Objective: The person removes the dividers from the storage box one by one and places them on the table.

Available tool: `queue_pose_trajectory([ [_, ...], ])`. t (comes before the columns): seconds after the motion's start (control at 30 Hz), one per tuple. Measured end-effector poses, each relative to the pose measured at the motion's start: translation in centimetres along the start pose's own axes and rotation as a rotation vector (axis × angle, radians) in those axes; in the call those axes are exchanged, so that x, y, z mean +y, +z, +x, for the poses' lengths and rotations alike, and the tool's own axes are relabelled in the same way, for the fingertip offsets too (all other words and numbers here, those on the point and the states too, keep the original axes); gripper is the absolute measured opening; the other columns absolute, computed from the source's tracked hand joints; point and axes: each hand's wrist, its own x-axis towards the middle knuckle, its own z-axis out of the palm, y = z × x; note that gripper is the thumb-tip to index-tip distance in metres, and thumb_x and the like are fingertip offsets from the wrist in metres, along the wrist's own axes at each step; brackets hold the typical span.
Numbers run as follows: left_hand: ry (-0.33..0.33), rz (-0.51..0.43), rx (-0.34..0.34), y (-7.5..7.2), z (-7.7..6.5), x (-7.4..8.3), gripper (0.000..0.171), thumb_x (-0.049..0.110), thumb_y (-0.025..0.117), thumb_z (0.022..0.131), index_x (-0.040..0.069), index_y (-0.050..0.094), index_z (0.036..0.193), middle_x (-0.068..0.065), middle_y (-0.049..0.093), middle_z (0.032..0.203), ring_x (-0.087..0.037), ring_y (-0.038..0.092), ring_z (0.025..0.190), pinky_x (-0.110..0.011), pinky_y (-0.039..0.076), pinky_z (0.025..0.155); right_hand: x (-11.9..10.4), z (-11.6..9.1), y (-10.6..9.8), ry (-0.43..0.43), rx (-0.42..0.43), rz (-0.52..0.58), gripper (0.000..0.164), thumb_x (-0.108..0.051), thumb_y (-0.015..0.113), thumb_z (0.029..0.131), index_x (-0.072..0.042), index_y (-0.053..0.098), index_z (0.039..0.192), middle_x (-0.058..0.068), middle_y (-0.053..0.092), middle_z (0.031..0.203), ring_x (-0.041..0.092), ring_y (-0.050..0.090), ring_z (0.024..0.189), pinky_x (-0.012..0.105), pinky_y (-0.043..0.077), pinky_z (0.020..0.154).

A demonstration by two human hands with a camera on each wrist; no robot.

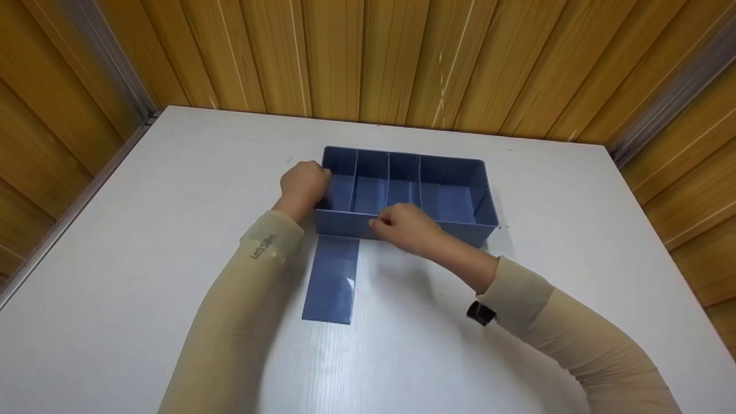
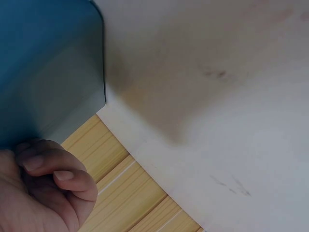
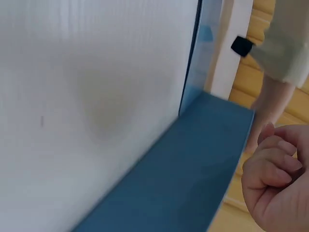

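Observation:
A blue storage box [image 1: 402, 224] with upright dividers [image 1: 388, 178] stands lengthwise on the white table. My left hand [image 1: 305, 185] is at the box's left end, its thumb side over the end wall and its fingers curled against it. The left wrist view shows those fingers [image 2: 63, 176] bent in at the wall's edge. My right hand [image 1: 405, 227] is in front of the long near wall, by its rim. In the right wrist view its fingers [image 3: 273, 169] are curled into the palm with nothing visible in them.
A flat blue rectangular panel [image 1: 332, 282] lies on the white table [image 1: 201, 172] before the box's front left corner. Wood-patterned walls [image 1: 379, 63] rise behind the table and at both sides. A small black device [image 1: 480, 313] is at the right sleeve cuff.

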Motion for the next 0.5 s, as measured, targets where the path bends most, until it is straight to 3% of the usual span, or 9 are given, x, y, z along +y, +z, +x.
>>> queue_pose_trajectory([
  [0.1,-0.005,-0.01,-0.003,0.0,0.1,0.0,0.045,0.03,0.04,0.105,-0.002,0.073,0.104,-0.02,0.074,0.115,-0.034,0.071,0.101,-0.05,0.058,0.09,0.6,0.2,-1.4,0.027,0.065,-0.059,0.047,-0.022,0.057,0.102,-0.018,0.038,0.059,-0.007,0.032,0.055,0.01,0.032,0.054,0.027,0.029,0.057],
  [0.27,-0.012,-0.016,-0.012,-0.1,0.1,-0.1,0.045,0.029,0.04,0.105,-0.002,0.072,0.104,-0.02,0.074,0.117,-0.033,0.07,0.1,-0.051,0.057,0.09,1.8,0.7,-3.2,0.099,0.12,-0.09,0.044,-0.024,0.058,0.101,-0.017,0.041,0.06,-0.007,0.036,0.055,0.009,0.035,0.054,0.027,0.03,0.056],
  [0.5,-0.007,-0.023,-0.014,0.0,0.0,0.0,0.045,0.029,0.039,0.105,-0.002,0.072,0.102,-0.019,0.074,0.113,-0.03,0.066,0.091,-0.049,0.057,0.089,3.6,1.1,-4.1,0.156,0.174,-0.168,0.045,-0.021,0.058,0.1,-0.018,0.041,0.058,-0.007,0.036,0.053,0.009,0.035,0.052,0.025,0.027,0.052],
])
